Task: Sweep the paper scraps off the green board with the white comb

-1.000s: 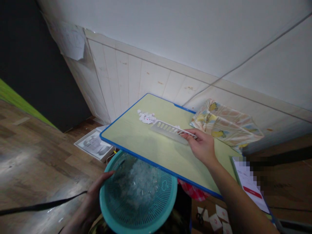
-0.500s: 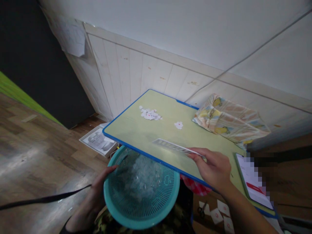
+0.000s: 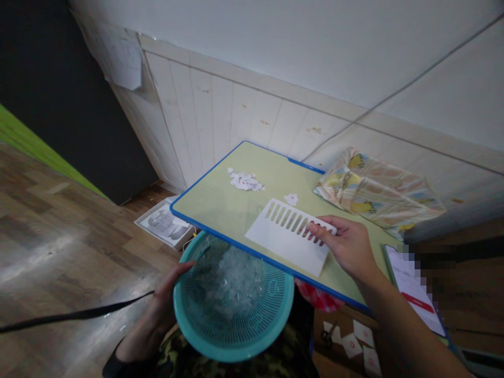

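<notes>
My right hand (image 3: 349, 247) grips a white slotted scraper (image 3: 285, 242) by its slotted upper edge. The scraper's plain lower edge is down at the green tabletop (image 3: 212, 202), near its blue front rim; whether it touches cannot be made out. My left hand (image 3: 169, 289) is closed on the left rim of a teal plastic basket (image 3: 236, 353), its fingers partly hidden. Clear, crumpled plastic bits (image 3: 240, 278) fill the bottom of the basket, which sits on my lap partly below the table edge. A pile of small white paper pieces (image 3: 244, 181) and a smaller cluster (image 3: 291, 199) lie beyond the scraper.
A patterned cloth bundle (image 3: 378, 191) lies at the table's back right. A phone or tablet (image 3: 413, 294) rests on the right end. On the floor are a flat box (image 3: 163, 226) at left, and scissors (image 3: 326, 336) beside several white cards (image 3: 352, 346) at lower right.
The scraper has tilted from nearly edge-on to showing its broad face, its lower edge now toward the table's front rim. My left hand stays on the basket.
</notes>
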The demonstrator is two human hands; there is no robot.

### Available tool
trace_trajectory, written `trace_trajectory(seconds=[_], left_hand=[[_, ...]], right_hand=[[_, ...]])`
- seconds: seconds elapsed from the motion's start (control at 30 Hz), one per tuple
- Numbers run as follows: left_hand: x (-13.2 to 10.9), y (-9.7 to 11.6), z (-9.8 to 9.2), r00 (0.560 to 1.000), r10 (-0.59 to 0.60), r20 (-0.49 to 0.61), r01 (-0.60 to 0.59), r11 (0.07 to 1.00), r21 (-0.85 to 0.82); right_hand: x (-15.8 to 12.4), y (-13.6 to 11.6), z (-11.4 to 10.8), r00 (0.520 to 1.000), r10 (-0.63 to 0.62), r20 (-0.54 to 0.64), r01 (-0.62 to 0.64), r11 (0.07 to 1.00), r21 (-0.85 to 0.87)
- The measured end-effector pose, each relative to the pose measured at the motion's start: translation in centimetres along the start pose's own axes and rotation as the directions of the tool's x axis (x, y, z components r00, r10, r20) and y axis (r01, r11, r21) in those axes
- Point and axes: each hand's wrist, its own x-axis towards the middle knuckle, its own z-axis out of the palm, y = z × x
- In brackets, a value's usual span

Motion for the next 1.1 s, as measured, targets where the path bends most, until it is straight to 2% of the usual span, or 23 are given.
trace_trajectory(seconds=[0.17, 0.33, 0.6, 0.67, 0.83, 1.0, 1.1], left_hand=[[0.0, 0.0, 0.0, 1.0, -0.008, 0.016, 0.008, 1.0, -0.01], [0.4, 0.0, -0.4, 1.0, -0.019, 0.015, 0.019, 1.0, 0.011], [0.4, 0.1, -0.8, 0.998, -0.015, 0.066, 0.012, 0.999, 0.038], [0.3, 0.2, -0.7, 0.998, -0.005, 0.055, 0.003, 0.999, 0.045], [0.2, 0.4, -0.5, 1.0, -0.008, 0.028, 0.007, 1.0, 0.028], [0.4, 0.7, -0.6, 1.0, -0.002, 0.018, 0.002, 1.0, 0.018], [0.7, 0.8, -1.0, 1.0, -0.012, 0.012, 0.012, 1.0, 0.013]], right_hand=[[-0.1, 1.4, -0.1, 0.995, 0.084, 0.058, -0.09, 0.99, 0.107], [-0.2, 2.5, -0.6, 0.991, 0.132, -0.005, -0.13, 0.978, 0.161], [-1.6, 2.5, -0.4, 0.968, 0.213, 0.132, -0.24, 0.938, 0.25], [-1.4, 2.2, -0.1, 0.97, 0.205, 0.13, -0.234, 0.933, 0.273], [0.2, 1.3, 1.3, 0.987, 0.16, 0.02, -0.16, 0.953, 0.259], [0.3, 0.7, 1.9, 0.989, 0.118, 0.092, -0.133, 0.976, 0.172], [0.0, 0.6, 1.9, 0.984, 0.122, 0.131, -0.145, 0.972, 0.185]])
